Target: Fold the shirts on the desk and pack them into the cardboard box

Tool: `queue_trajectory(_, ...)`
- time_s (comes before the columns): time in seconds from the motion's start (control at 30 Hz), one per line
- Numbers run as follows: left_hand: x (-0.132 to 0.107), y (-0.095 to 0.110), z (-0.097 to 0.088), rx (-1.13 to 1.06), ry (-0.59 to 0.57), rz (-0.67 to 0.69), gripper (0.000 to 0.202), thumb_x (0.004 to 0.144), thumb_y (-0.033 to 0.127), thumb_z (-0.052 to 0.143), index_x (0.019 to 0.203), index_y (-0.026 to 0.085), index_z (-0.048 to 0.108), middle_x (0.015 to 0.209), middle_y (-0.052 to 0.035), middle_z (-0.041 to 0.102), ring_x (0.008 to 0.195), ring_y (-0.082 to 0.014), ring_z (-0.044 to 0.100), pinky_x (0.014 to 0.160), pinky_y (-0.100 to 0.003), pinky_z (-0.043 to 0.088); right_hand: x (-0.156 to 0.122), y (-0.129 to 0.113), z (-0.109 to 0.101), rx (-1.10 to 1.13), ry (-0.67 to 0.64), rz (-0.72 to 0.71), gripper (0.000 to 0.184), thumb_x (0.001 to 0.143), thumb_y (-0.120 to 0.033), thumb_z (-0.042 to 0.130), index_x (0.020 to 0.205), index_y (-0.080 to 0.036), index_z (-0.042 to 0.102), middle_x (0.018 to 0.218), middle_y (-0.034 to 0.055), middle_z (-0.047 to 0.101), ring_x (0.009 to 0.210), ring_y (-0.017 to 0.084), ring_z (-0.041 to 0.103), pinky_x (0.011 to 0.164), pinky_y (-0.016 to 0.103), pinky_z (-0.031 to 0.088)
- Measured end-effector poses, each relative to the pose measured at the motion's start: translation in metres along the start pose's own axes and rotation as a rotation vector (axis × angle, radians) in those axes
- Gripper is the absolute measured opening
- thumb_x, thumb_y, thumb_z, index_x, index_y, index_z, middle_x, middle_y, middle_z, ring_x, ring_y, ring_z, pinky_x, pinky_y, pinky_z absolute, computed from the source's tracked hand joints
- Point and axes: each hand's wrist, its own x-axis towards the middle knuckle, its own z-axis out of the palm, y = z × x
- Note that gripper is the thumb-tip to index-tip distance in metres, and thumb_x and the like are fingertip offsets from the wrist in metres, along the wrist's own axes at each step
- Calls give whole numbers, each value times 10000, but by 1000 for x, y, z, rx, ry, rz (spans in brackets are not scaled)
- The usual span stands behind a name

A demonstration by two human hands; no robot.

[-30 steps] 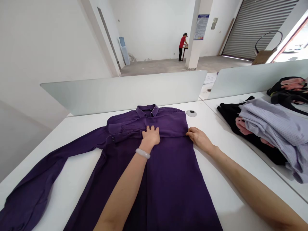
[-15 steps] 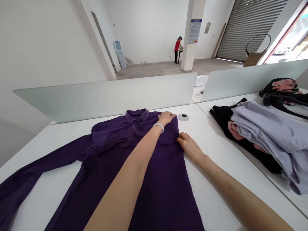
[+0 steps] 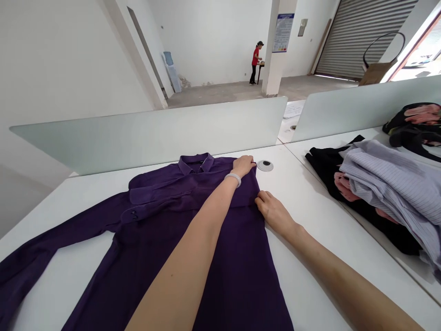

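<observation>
A dark purple long-sleeved shirt (image 3: 234, 257) lies spread on the white table (image 3: 292, 184), its collar (image 3: 196, 164) toward the low divider. One sleeve is folded across the chest, its cuff (image 3: 132, 214) near the left side; the other sleeve stretches out to the lower left. My left hand (image 3: 244, 165), with a pale bracelet on the wrist, is closed on the shirt's edge at the upper right shoulder corner. Lower on the same side edge, my right hand (image 3: 267, 205) pinches the shirt between bent fingers. My left forearm covers part of the shirt's middle.
Frosted dividers (image 3: 155, 138) stand along the table's back edge. A round cable-hole cover (image 3: 265, 165) sits just right of the shirt. Folded grey striped clothing (image 3: 389, 179) lies on black clothing (image 3: 324, 158) at the right. A person in red (image 3: 255, 62) stands far behind.
My left hand has slid slightly right to the shirt's corner and now grips its edge. My right hand stays at the side edge. The view has shifted a little.
</observation>
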Motion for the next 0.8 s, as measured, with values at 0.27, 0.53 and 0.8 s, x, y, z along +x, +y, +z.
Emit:
queue_trajectory(0.27, -54, -26, -41, -67, 190, 117, 286, 963, 308, 440, 1201, 179, 534, 1272, -89, 537, 1115, -174, 557, 986, -292, 414, -1, 11, 9, 128, 82, -52, 300, 864, 32, 373, 788, -140, 606, 876, 95, 556, 795, 188, 505, 719, 292, 449)
queue_trajectory(0.53, -208, -134, -99, 70, 368, -50, 288, 929, 301, 480, 1167, 183, 592, 1224, -86, 590, 1159, -202, 536, 1043, -309, 380, -1, 21, 7, 249, 95, -98, 300, 932, -137, 379, 803, -150, 650, 890, 85, 590, 745, 167, 568, 696, 294, 477)
queue_trajectory(0.8, -286, -231, -119, -203, 354, -712, 360, 910, 340, 460, 1143, 133, 641, 1168, -115, 671, 1092, -244, 606, 952, -309, 429, -3, 22, 10, 318, 165, -106, 253, 909, -197, 404, 860, -167, 650, 877, 83, 599, 712, 163, 606, 660, 291, 500)
